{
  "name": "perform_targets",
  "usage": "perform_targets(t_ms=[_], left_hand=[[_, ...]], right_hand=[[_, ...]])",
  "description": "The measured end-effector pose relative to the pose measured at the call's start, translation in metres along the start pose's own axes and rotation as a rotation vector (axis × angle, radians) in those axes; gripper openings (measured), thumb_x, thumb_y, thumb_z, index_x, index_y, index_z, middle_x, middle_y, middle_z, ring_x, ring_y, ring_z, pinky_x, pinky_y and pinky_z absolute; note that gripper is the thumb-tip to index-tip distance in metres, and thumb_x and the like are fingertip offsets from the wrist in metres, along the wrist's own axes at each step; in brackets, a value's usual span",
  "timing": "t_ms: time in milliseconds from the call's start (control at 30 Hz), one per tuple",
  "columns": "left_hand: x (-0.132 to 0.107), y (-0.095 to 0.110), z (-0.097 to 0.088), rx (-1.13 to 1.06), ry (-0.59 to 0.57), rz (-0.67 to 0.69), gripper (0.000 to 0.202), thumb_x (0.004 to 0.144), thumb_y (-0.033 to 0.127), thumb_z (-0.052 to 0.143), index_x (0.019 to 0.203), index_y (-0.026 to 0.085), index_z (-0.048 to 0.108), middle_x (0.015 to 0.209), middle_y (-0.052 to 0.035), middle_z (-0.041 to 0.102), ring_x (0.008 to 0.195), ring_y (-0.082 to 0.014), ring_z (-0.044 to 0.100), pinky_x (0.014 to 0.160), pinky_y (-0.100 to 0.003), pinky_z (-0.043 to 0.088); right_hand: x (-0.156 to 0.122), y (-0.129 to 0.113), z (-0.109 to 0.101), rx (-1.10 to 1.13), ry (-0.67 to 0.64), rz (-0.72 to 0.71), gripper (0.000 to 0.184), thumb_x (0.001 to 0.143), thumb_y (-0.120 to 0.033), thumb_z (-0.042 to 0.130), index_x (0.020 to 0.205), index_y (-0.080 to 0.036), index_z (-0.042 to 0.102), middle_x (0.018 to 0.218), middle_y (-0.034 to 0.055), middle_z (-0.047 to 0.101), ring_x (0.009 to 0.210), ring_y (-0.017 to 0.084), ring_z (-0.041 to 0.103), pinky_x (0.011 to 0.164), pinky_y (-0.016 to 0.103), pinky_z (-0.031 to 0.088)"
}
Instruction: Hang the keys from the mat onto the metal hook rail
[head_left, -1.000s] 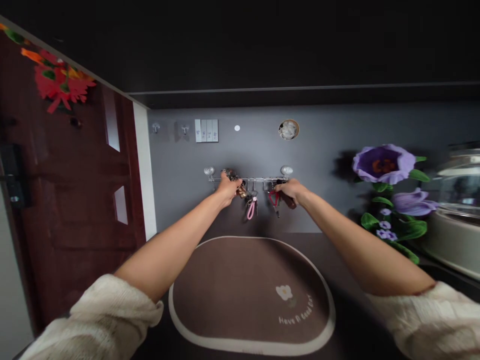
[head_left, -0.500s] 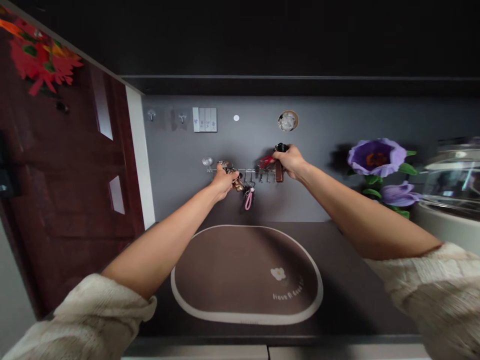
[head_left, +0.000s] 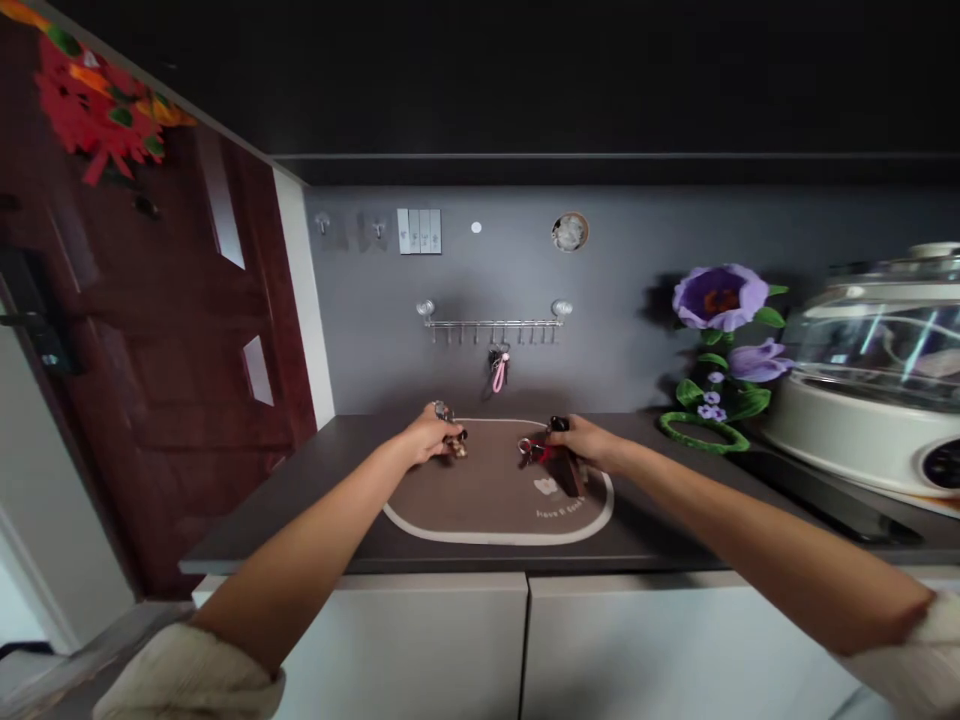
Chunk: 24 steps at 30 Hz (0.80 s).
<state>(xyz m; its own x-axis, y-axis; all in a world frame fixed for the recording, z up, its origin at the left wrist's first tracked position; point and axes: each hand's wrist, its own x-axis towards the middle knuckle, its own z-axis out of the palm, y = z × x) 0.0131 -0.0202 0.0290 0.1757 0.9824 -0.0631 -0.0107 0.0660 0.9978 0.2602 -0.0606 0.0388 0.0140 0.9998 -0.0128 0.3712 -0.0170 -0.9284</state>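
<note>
Hook rail (head_left: 493,324): slim, shiny bar with a row of small hooks, fixed to a flat grey wall by round, clear end mounts. Changed within the last second: two bunches, both at the rail then, are now off it and lowered to the mat below; the pink-looped bunch (head_left: 499,376) has stayed hung. By this showing, unhooking looks complete for the two carried bunches, with one left on the rail. Left hand (head_left: 426,438), below the rail's left end: fingers pinching a bronze-and-silver key bunch (head_left: 455,440), small, lumpy, glossy; blur there prevents telling whether it touches the mat. Right hand (head_left: 589,443), below the rail's right end: fingers closed on a red-strapped bunch (head_left: 534,452) with bright metal ring and a long, brown, straight-sided fob (head_left: 574,475), smooth like leather. Mat (head_left: 480,505), below the rail: oval, matt brown, pale rim, white flower motif and lettering. Flowers (head_left: 721,297), right of the rail: purple, soft, felt-like, with green leaves. Appliance (head_left: 862,440), farther right of the rail: rounded cream base, transparent upper part.
</note>
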Motion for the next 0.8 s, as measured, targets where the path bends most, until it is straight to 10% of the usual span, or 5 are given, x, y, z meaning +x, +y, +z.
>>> perform_targets(t_ms=[367, 600, 800], left_hand=[[0.003, -0.003, -0.014, 0.368, -0.046, -0.062, 0.008, 0.073, 0.017, 0.049, 0.076, 0.010, 0.045, 0.048, -0.0002, 0.052, 0.044, -0.0138, 0.055, 0.051, -0.031, 0.050], [0.007, -0.011, -0.025, 0.652, -0.061, -0.017, 0.025, 0.076, 0.028, 0.041, 0.057, 0.013, 0.048, 0.037, -0.0003, 0.048, 0.036, -0.0123, 0.049, 0.042, -0.023, 0.039], [0.006, -0.006, -0.034, 1.235, 0.099, 0.200, 0.037, 0.070, 0.044, 0.044, 0.057, 0.013, 0.059, 0.056, -0.0097, 0.060, 0.054, -0.0173, 0.057, 0.050, -0.025, 0.035]], right_hand=[[0.027, -0.063, 0.013, -1.074, -0.044, -0.012, 0.052, 0.058, -0.061, 0.055, 0.068, -0.010, 0.064, 0.064, 0.0128, 0.060, 0.070, 0.025, 0.060, 0.060, 0.033, 0.043], [0.092, -0.083, 0.027, -0.797, 0.055, -0.045, 0.045, 0.056, -0.057, 0.059, 0.070, -0.014, 0.060, 0.055, 0.0066, 0.056, 0.061, 0.022, 0.058, 0.054, 0.031, 0.043], [0.131, -0.073, 0.055, -0.380, 0.536, -0.140, 0.054, 0.057, -0.053, 0.060, 0.093, -0.014, 0.049, 0.068, 0.0058, 0.060, 0.068, 0.018, 0.059, 0.058, 0.025, 0.043]])
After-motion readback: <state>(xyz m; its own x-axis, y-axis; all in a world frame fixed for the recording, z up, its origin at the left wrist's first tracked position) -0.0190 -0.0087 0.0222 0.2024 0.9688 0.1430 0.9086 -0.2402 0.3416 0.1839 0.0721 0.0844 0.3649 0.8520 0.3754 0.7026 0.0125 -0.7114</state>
